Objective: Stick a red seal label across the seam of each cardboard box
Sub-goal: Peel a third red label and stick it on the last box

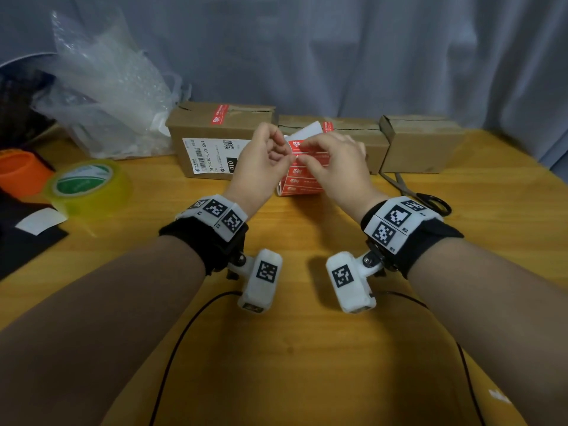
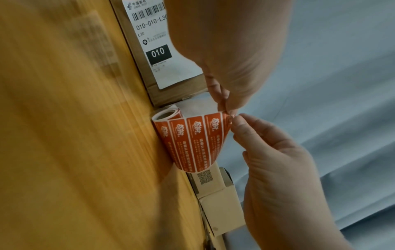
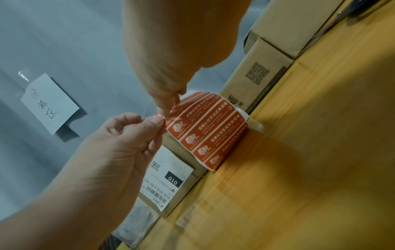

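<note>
Both hands up over the table (image 1: 307, 348), in front of the middle cardboard box (image 1: 376, 139). Left hand (image 1: 261, 167) and right hand (image 1: 335, 164) each pinch the top corner of the red label roll's (image 2: 190, 143) strip, roll end on the table. Left box (image 1: 215, 139) and middle box already carry red seals; right box (image 1: 424, 142) bare.

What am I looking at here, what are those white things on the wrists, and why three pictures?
A person works with bare hands. One camera sits on the head; the white blocks under each wrist are cameras too, giving the two close-up pictures. On the wooden table stand three cardboard boxes; the left box and middle box already carry red seals, the right box does not. The left hand and right hand pinch the end of a strip of red labels from a roll, apparently peeling one off. Tape and scissors lie nearby.
</note>
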